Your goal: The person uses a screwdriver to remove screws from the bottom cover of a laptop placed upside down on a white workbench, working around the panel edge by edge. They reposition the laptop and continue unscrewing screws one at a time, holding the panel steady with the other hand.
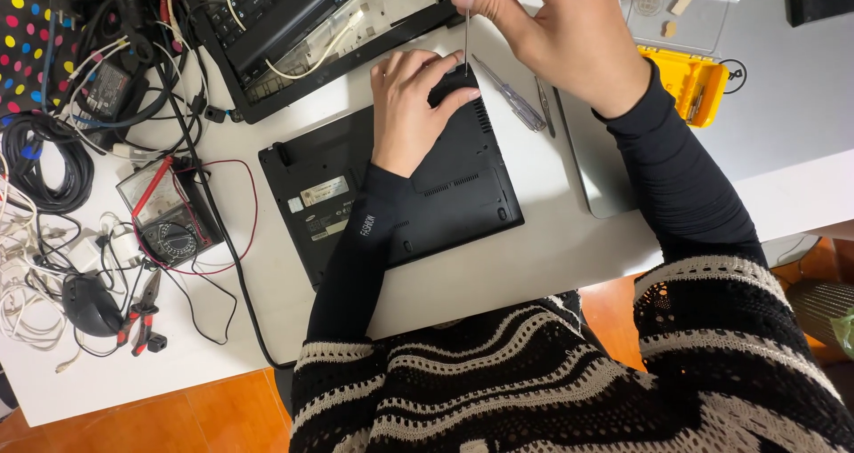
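A black laptop [445, 195] lies upside down on the white table [534, 248], its underside facing up. My left hand [411, 106] rests flat on its far edge, fingers spread. My right hand [560, 31] is above it, pinching a thin screwdriver [467, 40] that stands upright. The screwdriver's tip meets the laptop's far corner, right beside my left fingertips. A second screwdriver [511, 95] with a clear handle lies on the table just right of the laptop.
An opened laptop chassis [294, 26] sits at the back. A multimeter [169, 213] with red and black leads, pliers [142, 315], a mouse [89, 304] and tangled cables fill the left. A grey laptop lid [596, 168] and a yellow parts box [689, 80] lie right.
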